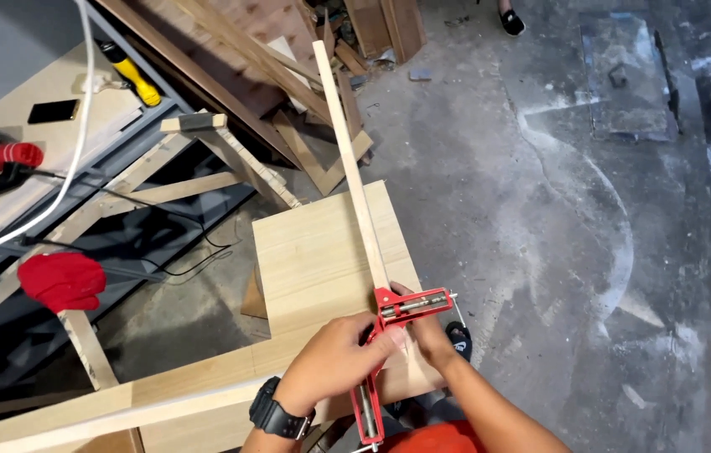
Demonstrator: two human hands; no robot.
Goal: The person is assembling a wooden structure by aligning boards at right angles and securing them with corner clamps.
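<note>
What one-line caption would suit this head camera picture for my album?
Both hands, left hand and right hand, work a red corner clamp joining two wooden strips over a plywood board.

Even, diffuse daylight, soft faint shadows, sharp centre — slight wide-angle bending at edges, mild blur on hands

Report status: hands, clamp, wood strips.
Left hand and right hand both on the red corner clamp. Long wood strip runs from the clamp across the wooden panel. Nothing blocking the hands.
</note>
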